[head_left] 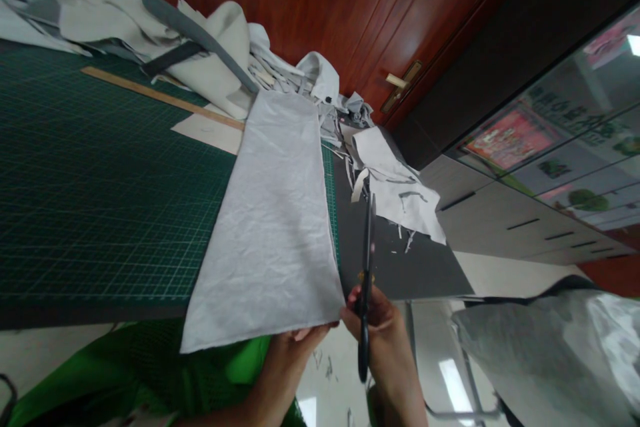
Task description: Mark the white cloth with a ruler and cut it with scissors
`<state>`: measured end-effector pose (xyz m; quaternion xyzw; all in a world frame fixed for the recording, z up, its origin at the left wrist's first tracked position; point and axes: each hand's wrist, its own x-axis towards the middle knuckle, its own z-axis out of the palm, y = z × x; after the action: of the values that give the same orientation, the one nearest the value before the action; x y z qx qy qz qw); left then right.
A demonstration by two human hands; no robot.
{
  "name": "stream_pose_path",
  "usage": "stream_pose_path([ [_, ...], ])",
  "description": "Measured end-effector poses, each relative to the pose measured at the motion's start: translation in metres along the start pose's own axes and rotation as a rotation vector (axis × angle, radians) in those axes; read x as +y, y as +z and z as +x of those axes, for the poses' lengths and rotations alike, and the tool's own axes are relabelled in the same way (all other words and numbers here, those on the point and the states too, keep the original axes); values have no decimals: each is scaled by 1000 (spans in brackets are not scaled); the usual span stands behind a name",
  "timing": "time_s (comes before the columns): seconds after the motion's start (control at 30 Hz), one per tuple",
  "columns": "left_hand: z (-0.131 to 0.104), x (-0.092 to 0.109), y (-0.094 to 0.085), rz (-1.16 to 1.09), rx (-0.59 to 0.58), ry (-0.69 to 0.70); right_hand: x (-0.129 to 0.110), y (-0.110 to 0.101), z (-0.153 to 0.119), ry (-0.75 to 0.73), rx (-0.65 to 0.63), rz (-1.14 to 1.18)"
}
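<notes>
A long piece of pale grey-white fabric (280, 207) lies over the table, with its near edge hanging past the table's front. My left hand (305, 339) grips that near edge from below, close to the right corner, and its fingers are partly hidden under the fabric. In my right hand (376, 320) is a pair of black scissors (369, 260), blades pointing away from me and seen almost edge-on. The thumb and a fingertip of that same hand also touch the fabric's near right corner.
A green cutting mat (115, 200) covers the left of the table, with a wooden ruler (165, 97) and a paper piece (210, 130) on it. Fabric scraps (220, 40) pile along the back. More white offcuts (400, 187) lie right. A grey bag (540, 347) stands beyond the table's right edge.
</notes>
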<state>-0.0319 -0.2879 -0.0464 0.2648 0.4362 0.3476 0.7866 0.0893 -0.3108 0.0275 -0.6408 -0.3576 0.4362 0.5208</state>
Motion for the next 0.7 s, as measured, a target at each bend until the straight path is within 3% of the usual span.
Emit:
stream_pose_path([
  [0.17,-6,-2,-5,104,-14,45,4,-10,0,-40,106,-50],
  [0.3,-12,1,-2,68,-25,67,9,-13,0,-28,82,-62],
  [0.47,-8,-4,5,-49,-123,51,10,-10,-3,-18,34,-51],
  [0.63,-11,-4,12,-86,42,-70,5,-7,-5,21,-16,-10],
  [0.7,-17,3,17,-140,54,-77,5,-7,-5,7,-17,-8],
])
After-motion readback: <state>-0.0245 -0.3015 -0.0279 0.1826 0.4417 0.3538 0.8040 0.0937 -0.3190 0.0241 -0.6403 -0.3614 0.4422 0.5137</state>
